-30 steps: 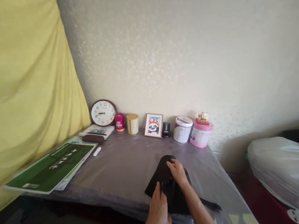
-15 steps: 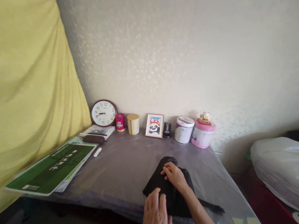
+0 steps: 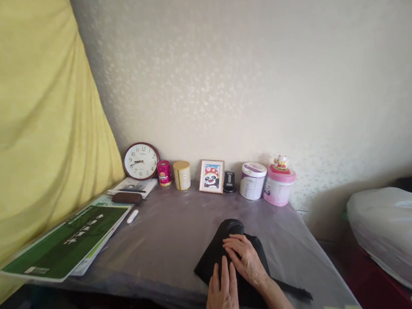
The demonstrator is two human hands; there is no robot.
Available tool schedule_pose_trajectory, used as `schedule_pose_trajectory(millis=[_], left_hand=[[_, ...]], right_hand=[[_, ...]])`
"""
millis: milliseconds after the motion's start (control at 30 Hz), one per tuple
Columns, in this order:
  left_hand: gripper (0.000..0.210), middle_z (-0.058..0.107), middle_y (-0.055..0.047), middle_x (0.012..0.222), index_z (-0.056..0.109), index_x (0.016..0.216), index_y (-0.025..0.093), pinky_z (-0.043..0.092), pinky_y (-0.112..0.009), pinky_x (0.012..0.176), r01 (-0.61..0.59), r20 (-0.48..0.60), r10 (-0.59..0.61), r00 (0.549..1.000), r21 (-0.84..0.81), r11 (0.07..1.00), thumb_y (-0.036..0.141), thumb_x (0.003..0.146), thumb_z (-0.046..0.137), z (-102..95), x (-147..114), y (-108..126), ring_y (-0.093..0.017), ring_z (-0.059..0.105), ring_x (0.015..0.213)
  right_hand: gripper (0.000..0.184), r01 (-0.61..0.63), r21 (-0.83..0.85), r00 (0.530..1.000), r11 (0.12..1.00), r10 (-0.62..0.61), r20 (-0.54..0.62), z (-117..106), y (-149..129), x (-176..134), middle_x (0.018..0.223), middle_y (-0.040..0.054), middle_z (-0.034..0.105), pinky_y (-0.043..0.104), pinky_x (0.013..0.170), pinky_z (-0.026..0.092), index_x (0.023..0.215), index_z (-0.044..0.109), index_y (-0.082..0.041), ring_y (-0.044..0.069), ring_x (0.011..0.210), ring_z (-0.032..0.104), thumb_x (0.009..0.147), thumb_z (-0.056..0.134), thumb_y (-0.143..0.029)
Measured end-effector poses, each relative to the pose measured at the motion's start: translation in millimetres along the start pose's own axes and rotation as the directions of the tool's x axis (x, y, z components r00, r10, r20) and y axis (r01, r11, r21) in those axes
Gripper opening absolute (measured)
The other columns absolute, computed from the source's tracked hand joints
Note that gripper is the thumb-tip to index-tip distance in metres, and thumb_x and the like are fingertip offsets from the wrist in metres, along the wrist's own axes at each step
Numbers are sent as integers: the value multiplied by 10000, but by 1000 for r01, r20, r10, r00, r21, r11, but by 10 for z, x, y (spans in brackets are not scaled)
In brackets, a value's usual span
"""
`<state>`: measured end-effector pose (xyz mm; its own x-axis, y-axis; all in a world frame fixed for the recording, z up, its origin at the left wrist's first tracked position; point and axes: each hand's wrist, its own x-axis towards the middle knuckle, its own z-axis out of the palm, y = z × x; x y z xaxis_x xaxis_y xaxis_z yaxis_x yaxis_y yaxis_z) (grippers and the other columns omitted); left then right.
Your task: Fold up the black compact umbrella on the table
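Note:
A folded black cloth item (image 3: 213,254) lies near the front edge of the table, with a narrow strap-like end (image 3: 294,291) trailing to the right. My left hand (image 3: 222,294) rests flat on its lower left part, fingers stretched forward. Just to the right, my right hand (image 3: 245,259) lies over the middle of the cloth with fingers extended and slightly bent. Neither hand grips anything that I can see. Part of the cloth is hidden beneath my hands and right forearm, so its exact kind is unclear.
Along the wall stand a round clock (image 3: 141,161), a pink can (image 3: 164,173), a yellow-lidded canister (image 3: 182,176), a framed panda picture (image 3: 211,176), a white tub (image 3: 252,181) and a pink-lidded tub (image 3: 278,186). A green booklet (image 3: 63,242) lies left. A plastic-covered bundle (image 3: 397,232) sits right.
My left hand has moved forward onto the cloth and flattened. My right hand has lowered and its fingers have straightened out across the cloth. The view has shifted slightly.

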<state>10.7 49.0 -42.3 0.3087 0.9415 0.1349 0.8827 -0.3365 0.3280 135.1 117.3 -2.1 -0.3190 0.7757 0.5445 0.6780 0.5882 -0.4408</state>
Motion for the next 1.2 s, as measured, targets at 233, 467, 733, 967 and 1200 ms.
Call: schedule_pose_trajectory(millis=[233, 467, 733, 967, 1200], left_hand=[[782, 148, -79, 1458, -42, 1344, 330, 350, -449, 1044, -3, -64, 2, 998, -11, 1000, -88, 748, 245, 261, 20, -142, -289, 232, 1312], [746, 235, -110, 1448, 112, 1377, 282, 336, -469, 1043, 51, 11, -50, 999, -72, 996, -54, 739, 303, 127, 41, -112, -322, 258, 1306], [817, 286, -163, 1432, 133, 1389, 213, 369, -401, 994, 132, 193, -127, 973, -18, 991, -62, 657, 370, -264, 55, -11, -306, 313, 1295], [1011, 281, -160, 1434, 58, 1398, 235, 380, -354, 962, 127, 149, -104, 983, -156, 980, -65, 522, 463, -308, 25, -113, -294, 408, 1229], [888, 481, -60, 1294, 237, 1381, 204, 283, -302, 1041, 100, 137, -4, 991, -699, 708, 68, 543, 497, -1068, 5, -226, -210, 399, 1224]], right_hand=[[339, -192, -135, 978, 972, 178, -113, 76, 595, 388, 1148, 102, 629, 448, 975, 394, 1070, 629, -178, 229, 1150, 515, 898, 355, -280], [310, -44, -20, 999, 999, 44, -14, -20, 134, 83, 1019, 55, 676, 360, 968, 408, 1024, 647, -244, 183, 1079, 554, 919, 362, -302], [374, -264, -64, 935, 962, 239, -261, 171, 522, 250, 1165, 154, 608, 480, 960, 408, 1079, 618, -141, 252, 1122, 536, 895, 339, -309], [305, -287, 108, 922, 952, 305, -238, 15, 523, -31, 1107, 129, 633, 432, 943, 435, 971, 652, -172, 245, 1047, 578, 797, 439, -304], [365, -567, 519, 642, 640, 738, -209, -388, 847, -347, 842, 91, 689, 368, 777, 506, 815, 651, -187, 245, 841, 639, 631, 515, -473]])
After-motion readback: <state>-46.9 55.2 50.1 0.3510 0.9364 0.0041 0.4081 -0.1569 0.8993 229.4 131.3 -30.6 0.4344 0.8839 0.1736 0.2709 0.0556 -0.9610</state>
